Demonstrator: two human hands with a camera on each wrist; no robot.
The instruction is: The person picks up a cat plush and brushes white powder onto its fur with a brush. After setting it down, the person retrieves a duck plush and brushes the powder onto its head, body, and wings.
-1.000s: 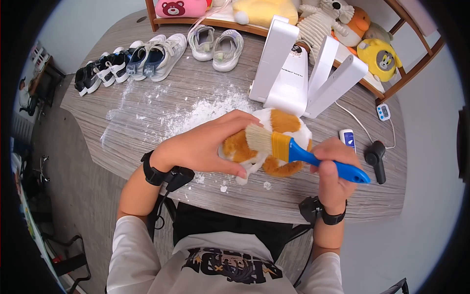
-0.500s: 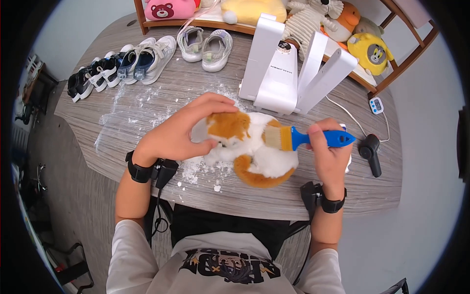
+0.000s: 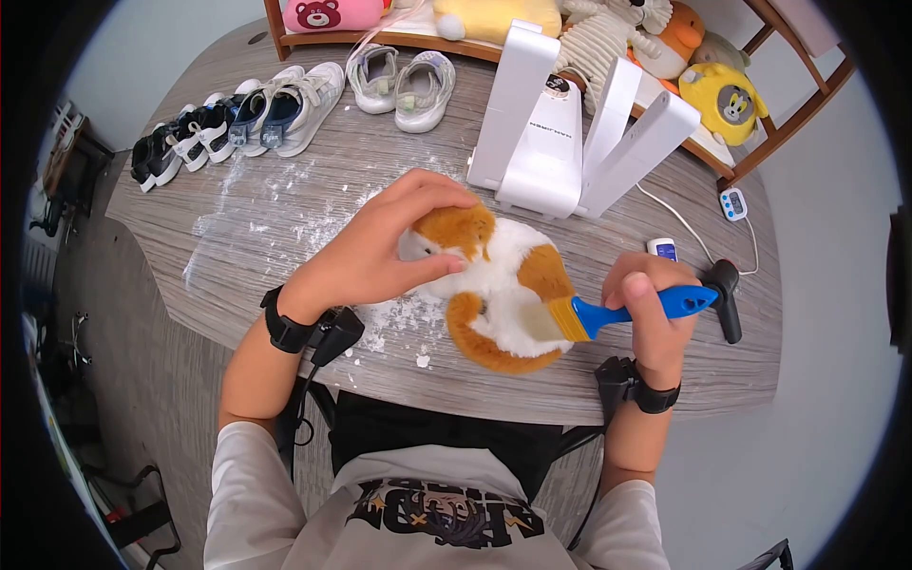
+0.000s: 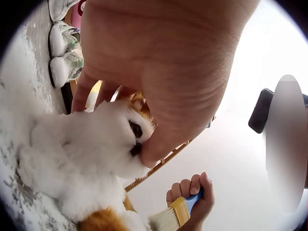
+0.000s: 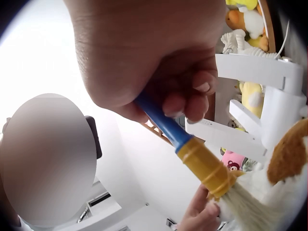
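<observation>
An orange and white plush animal lies on the powdery grey table. My left hand grips its head, thumb on one side and fingers over the other; in the left wrist view the thumb presses beside the dark nose of the plush. My right hand holds the blue handle of a brush, whose bristles touch the white fur near the curled orange tail. The right wrist view shows fingers wrapped round the handle and the pale bristles of the brush against the fur.
White powder is spread over the table left of the plush. Behind it stands a white folding device. Several shoes line the back left; a shelf of plush toys is behind. A black handheld device lies at the right.
The plush first shifted left and turned, then moved slightly right. The brush has gone from its head across its back to the white fur near the tail.
</observation>
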